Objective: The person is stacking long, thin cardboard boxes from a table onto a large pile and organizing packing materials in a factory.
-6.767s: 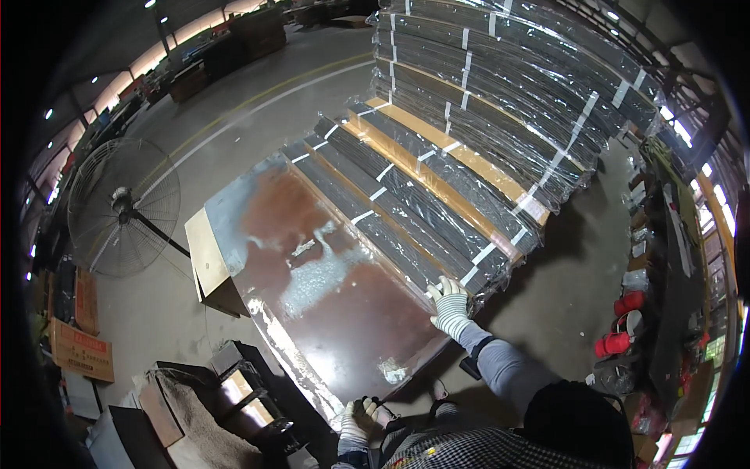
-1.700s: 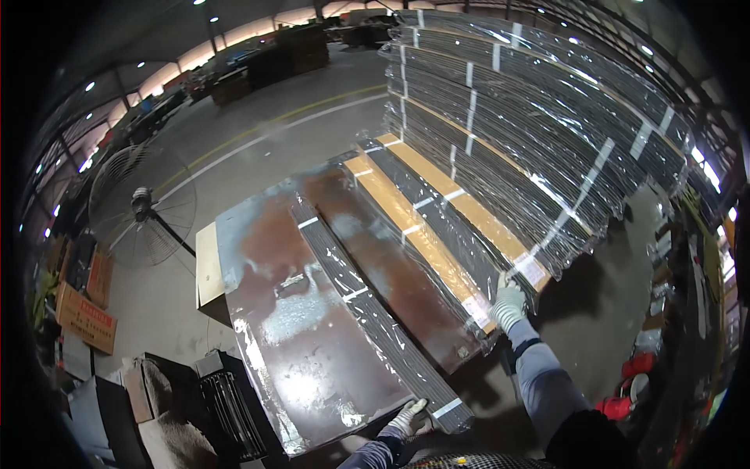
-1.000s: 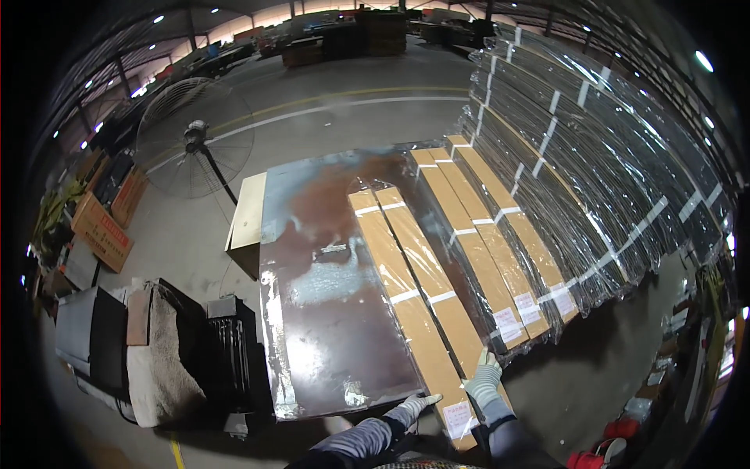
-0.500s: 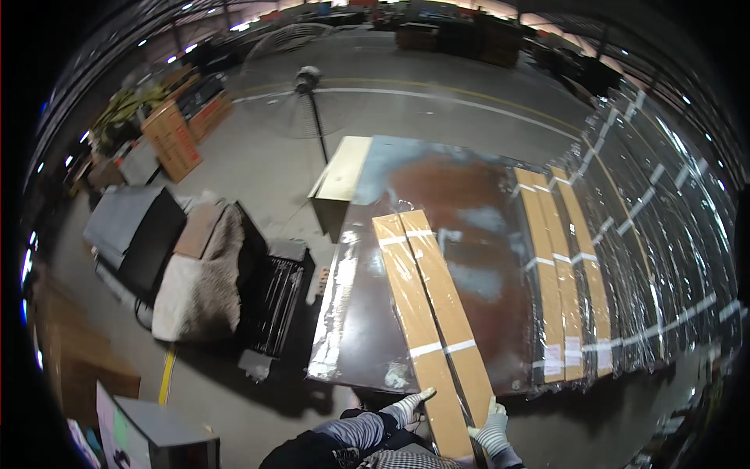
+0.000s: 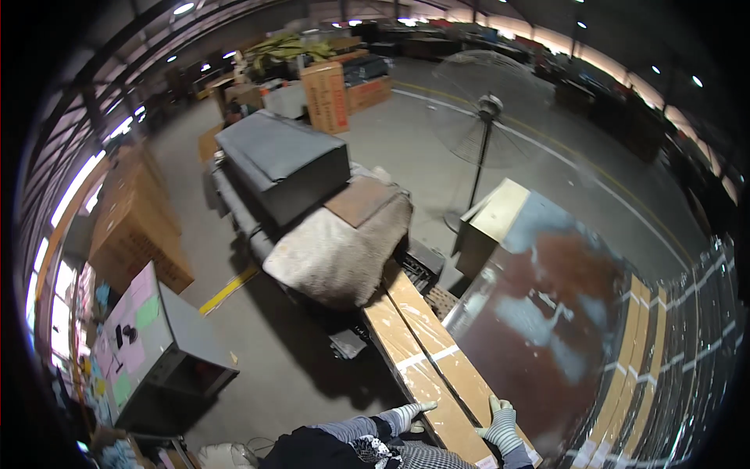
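Note:
A long, flat cardboard package (image 5: 426,313) lies between my two hands. It is wrapped in clear plastic, crossed by a white strap and split lengthwise by a dark seam. My left hand (image 5: 416,413), in a striped pale glove, grips its left edge with the thumb on top. On the opposite edge my right hand (image 5: 501,426), gloved alike, is closed with its fingers partly hidden. The package's far end reaches beside a machine draped with a fuzzy grey-white cover (image 5: 328,254), over a black slatted bed (image 5: 418,266); whether it touches is unclear.
To the right stands a worn brown-and-blue table (image 5: 539,344) with strapped cardboard strips (image 5: 637,359) along its right side. A pedestal fan (image 5: 488,105) stands beyond. At left are a grey cabinet (image 5: 187,328) and a large carton (image 5: 133,234). A grey box (image 5: 281,160) sits behind the cover.
My view has turned left. The package, held in both hands, has swung left off the tabletop toward the covered machine. Both hands keep their hold.

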Demonstrator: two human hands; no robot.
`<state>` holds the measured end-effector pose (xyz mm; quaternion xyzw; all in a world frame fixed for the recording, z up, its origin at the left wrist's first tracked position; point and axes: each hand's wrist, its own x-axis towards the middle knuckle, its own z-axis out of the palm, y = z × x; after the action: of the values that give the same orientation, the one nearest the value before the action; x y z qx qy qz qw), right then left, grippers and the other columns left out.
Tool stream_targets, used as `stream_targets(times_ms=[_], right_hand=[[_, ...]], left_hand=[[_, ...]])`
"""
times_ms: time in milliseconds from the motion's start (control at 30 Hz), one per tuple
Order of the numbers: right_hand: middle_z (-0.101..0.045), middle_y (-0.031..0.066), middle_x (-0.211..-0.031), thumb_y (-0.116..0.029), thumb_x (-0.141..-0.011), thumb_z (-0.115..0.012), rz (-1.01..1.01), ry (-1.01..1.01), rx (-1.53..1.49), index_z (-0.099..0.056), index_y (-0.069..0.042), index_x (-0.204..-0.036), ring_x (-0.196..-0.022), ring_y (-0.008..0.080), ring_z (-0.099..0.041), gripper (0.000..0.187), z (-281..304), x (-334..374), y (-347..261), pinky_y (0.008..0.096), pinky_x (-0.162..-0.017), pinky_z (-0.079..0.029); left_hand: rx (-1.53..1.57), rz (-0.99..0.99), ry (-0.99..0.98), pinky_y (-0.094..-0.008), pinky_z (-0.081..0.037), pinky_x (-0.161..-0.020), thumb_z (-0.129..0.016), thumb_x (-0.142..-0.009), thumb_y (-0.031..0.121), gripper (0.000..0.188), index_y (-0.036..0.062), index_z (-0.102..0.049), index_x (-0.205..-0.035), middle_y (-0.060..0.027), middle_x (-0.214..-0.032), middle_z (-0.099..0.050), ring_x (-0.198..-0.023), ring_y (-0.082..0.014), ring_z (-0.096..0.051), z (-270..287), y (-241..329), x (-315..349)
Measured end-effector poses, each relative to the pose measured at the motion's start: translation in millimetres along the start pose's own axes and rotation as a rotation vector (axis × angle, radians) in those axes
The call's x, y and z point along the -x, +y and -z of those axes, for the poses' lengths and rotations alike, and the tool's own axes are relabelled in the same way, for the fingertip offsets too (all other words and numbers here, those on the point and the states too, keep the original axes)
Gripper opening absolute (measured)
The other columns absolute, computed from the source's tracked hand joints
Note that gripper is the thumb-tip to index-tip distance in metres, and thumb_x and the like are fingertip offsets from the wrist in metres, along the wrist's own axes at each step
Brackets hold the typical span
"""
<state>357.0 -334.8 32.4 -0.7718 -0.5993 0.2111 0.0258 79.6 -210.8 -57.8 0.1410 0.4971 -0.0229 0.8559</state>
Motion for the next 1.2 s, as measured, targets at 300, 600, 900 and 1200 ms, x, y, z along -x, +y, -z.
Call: stream_targets(times_ms=[300,600,900,1200], right_hand=[[-0.054,0.0214,-0.116,-0.048,-0.048,-0.089,0.097,0.104,0.129,-0.05,-0.008,-0.138,-0.11,0.0361,-0.054,0.106,80,-139,-145,0.0456,-0.094,-0.045],[-0.045,0.0302,-0.137,-0.041,-0.07,-0.075,0.186,0.04,0.103,-0.035,-0.01,-0.148,-0.129,0.0474,-0.042,0.093,111,-158,-177,0.0526,-0.108,-0.037],[-0.044,0.0304,-0.139,-0.038,-0.068,-0.076,0.221,0.091,0.135,-0.036,-0.008,-0.148,-0.129,0.0477,-0.043,0.094,121,-174,-184,0.0514,-0.109,-0.037],[-0.049,0.0298,-0.135,-0.039,-0.065,-0.079,0.28,0.115,0.118,-0.038,-0.009,-0.147,-0.125,0.0473,-0.048,0.096,112,-181,-181,0.0502,-0.107,-0.04]], left_hand=[[0.168,-0.631,0.457,-0.0565,-0.047,-0.097,-0.087,-0.066,0.052,0.136,0.0045,0.004,-0.156,-0.0198,-0.159,-0.022,-0.143,-0.0361,-0.03,47,114,-14],[0.36,-0.778,0.331,-0.0396,-0.035,-0.111,-0.091,-0.066,0.04,0.134,-0.0002,0.001,-0.155,-0.022,-0.154,-0.031,-0.141,-0.0314,-0.033,58,145,-1],[0.364,-0.597,0.329,-0.0456,-0.031,-0.113,-0.091,-0.064,0.046,0.143,0.0039,0.012,-0.155,-0.0194,-0.16,-0.018,-0.148,-0.0279,-0.02,59,174,5],[0.367,-0.503,0.392,-0.0457,-0.031,-0.112,-0.091,-0.067,0.043,0.141,0.006,0.014,-0.155,-0.0133,-0.163,-0.016,-0.146,-0.0252,-0.024,56,175,29]])
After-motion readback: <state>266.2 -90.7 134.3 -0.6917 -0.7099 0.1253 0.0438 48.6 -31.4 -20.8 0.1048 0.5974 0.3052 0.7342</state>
